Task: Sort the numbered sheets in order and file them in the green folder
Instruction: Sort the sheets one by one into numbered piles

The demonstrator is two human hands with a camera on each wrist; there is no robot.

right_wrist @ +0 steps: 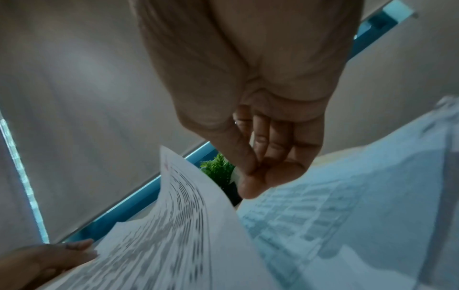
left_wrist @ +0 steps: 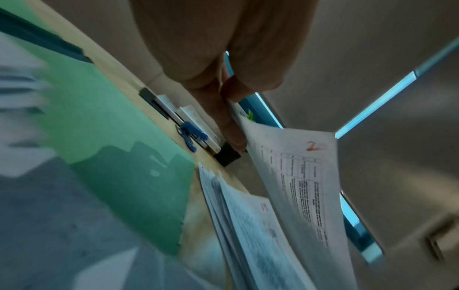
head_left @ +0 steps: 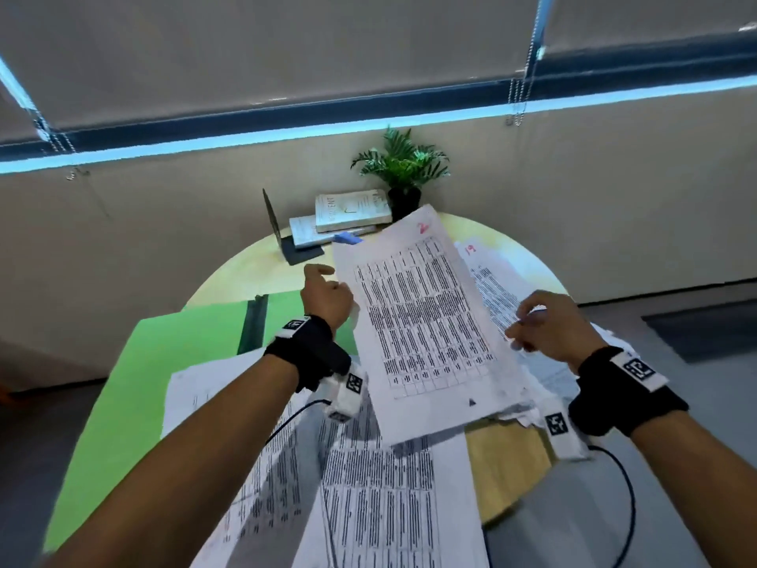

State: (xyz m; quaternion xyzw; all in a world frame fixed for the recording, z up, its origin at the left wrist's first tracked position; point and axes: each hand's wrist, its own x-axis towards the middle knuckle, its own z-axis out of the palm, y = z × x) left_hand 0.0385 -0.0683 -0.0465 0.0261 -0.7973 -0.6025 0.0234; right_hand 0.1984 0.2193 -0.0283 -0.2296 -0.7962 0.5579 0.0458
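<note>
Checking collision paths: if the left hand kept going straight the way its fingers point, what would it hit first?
Likely the book stack at the table's far edge. The left hand, pinching the sheet marked 2, points that way, with the blue clip also near the line. Depth is unclear.

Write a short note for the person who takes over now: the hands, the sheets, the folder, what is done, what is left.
Left hand: pinches the left edge of sheet 2, lifted and tilted.
Right hand: fingers curled above the right pile; whether it grips a sheet cannot be told.
Sheet 19 tops that pile.
Folder: green, open flat on the left of the table, loose sheets overlapping its near side.
Done: nothing visibly filed.
Left: place sheet 2, finish ordering, file all.
</note>
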